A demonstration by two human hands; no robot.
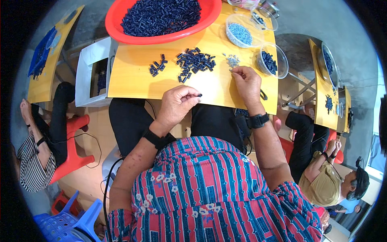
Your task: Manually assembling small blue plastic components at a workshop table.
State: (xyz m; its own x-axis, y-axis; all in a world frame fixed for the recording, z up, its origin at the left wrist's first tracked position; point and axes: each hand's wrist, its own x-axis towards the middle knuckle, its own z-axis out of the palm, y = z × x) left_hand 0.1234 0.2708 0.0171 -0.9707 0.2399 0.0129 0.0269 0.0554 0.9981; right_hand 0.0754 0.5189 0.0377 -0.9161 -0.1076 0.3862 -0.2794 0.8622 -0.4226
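My left hand (175, 105) is closed at the front edge of the yellow table (135, 86), pinching a small dark tubular plastic piece (199, 95) between thumb and finger. My right hand (247, 85) is further right over the tabletop. Its thumb and fingertips are pressed together beside a small scatter of pale, clear-blue bits (232, 61); whatever they hold is too small to make out. Between the hands and a little farther off lies a pile of dark plastic pieces (196, 61). To its left is a smaller group of similar dark pieces (157, 66).
A red basin (155, 39) heaped with dark pieces stands at the back. On the right are a clear tub (228, 35) of light-blue bits and a clear bowl (284, 61) of dark pieces. A white box (90, 56) adjoins the table's left. Other people sit on both sides.
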